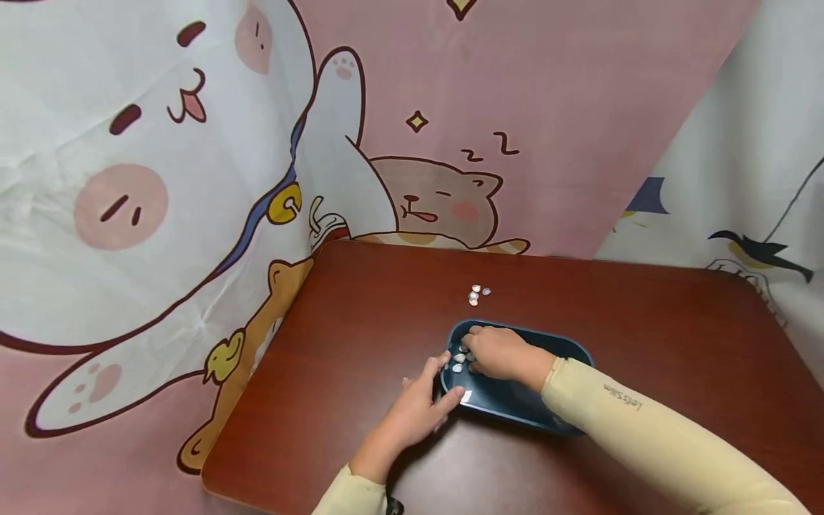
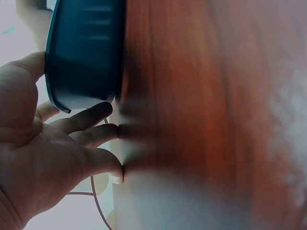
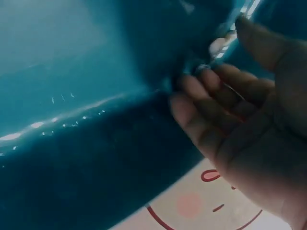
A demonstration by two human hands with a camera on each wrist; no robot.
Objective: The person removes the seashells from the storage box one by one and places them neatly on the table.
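A dark blue oblong tub (image 1: 505,395) sits on the table, several small whitish shell-like pieces (image 1: 460,357) at its left end. My left hand (image 1: 421,408) holds that end, with the thumb on the near rim and the index finger on the end rim. Its other fingers (image 2: 98,134) spread below, tips at the tabletop. Inside the tub is my right hand (image 1: 501,352), fingers bent down beside the pieces. In the right wrist view, its thumb and loosely curled fingers (image 3: 194,86) stand apart, with a pale piece (image 3: 218,45) showing beyond the fingertips.
Behind the tub, several more small whitish pieces (image 1: 473,295) lie grouped on the reddish-brown table (image 1: 360,307). A cartoon-printed cloth (image 1: 553,107) hangs along the table's back and left edges. The right sleeve (image 1: 644,422) crosses over the tub's right end.
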